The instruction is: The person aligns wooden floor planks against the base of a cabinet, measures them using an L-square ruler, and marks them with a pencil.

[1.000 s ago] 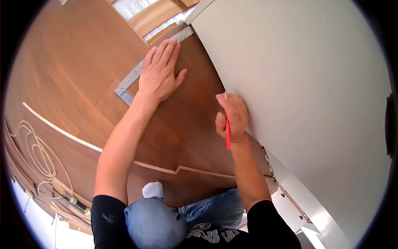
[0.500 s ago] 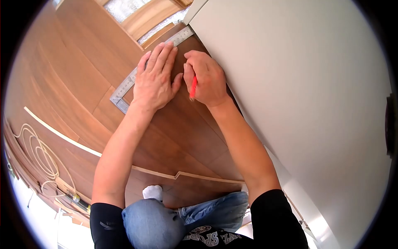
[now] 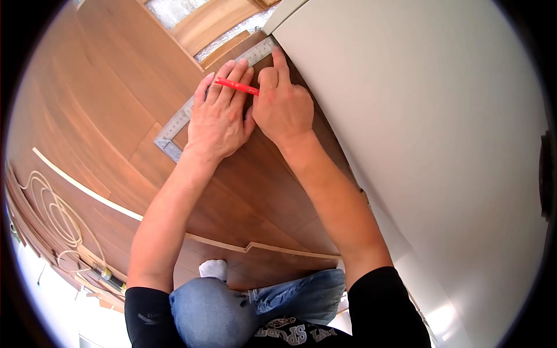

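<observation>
A metal try square (image 3: 176, 124) lies on a brown wood-look floorboard (image 3: 243, 194), its graduated blade reaching toward the pale panel. My left hand (image 3: 217, 122) rests flat across the blade, fingers stretched out and pressing it down. Just to the right, my right hand (image 3: 284, 110) holds a red pencil (image 3: 237, 86) in its curled fingers. The pencil points left, over the fingers of my left hand. My right index finger is extended, its tip at the far end of the blade beside the panel.
A large pale panel (image 3: 429, 133) stands along the right. Wooden joists (image 3: 217, 26) show beyond the boards at the top. At left lie a coiled cream cord (image 3: 61, 217) and a thin white strip (image 3: 87, 184). My jeans-clad knee (image 3: 212, 313) is at the bottom.
My right hand has moved up and left, its index finger now stretched to the blade's end. The pencil has swung from pointing down to pointing left. My left hand stays on the square.
</observation>
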The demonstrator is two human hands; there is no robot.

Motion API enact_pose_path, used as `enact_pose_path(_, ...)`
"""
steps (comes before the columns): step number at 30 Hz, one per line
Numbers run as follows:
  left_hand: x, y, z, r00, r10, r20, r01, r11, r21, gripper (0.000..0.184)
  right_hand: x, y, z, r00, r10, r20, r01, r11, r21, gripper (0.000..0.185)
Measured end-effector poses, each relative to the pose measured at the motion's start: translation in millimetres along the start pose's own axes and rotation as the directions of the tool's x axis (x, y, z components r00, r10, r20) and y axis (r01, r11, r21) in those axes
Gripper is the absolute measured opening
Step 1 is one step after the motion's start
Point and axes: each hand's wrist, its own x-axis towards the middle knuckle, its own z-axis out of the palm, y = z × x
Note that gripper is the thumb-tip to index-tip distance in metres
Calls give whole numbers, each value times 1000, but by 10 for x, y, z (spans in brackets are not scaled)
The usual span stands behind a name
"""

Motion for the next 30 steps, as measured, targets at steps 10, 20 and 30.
enact_pose_path(10,1,-7,-3,1000,8,-1,-8,1000,-13,63,18,-5,9,1000,-16,-27,15,999,-36,16)
enact_pose_path(20,25,-17,-1,999,31,-45,-31,999,13,59,39,-39,49,999,6,-35,-7,999,-37,19)
enact_pose_path(30,5,-10,32,998,43,-51,-41,998,39,59,22,-40,101,997,13,-74,-15,1000,-24,22)
